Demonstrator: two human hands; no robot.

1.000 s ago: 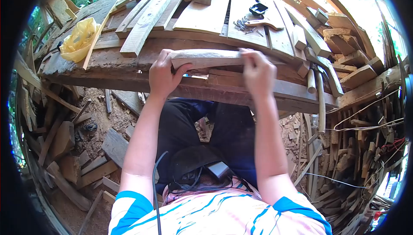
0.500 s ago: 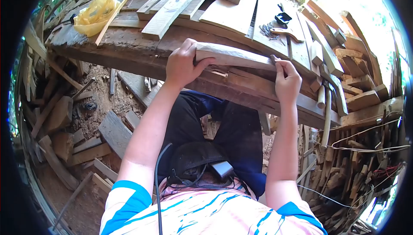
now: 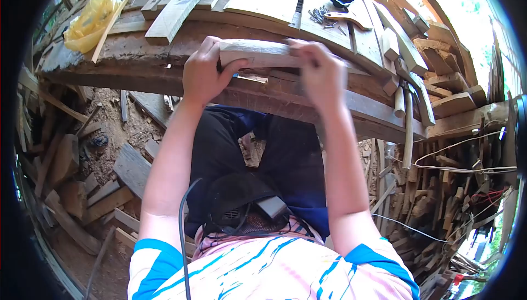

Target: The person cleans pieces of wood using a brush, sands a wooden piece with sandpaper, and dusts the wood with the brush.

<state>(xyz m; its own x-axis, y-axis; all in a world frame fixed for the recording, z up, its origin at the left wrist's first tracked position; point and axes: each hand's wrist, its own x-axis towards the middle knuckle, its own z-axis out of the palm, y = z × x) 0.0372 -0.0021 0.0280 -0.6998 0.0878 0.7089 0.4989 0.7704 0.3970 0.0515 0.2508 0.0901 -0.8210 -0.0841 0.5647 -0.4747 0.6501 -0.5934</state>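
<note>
Wood, one pale shaped piece [image 3: 258, 54], lies along the near edge of the workbench [image 3: 134, 58], spanned by two hands. Left hand [image 3: 206, 75] has its fingers clamped around the left end, thumb on the near face. Right hand [image 3: 323, 72], blurred, curls its fingers together at the other end; what they pinch I cannot tell. One yellow bag [image 3: 92, 23] sits near the bench's left end. Toward its right end are one black container [image 3: 341, 0] and a cluster of nails [image 3: 324, 19], too small to count; two round handles [image 3: 399, 103] overhang the near edge.
</note>
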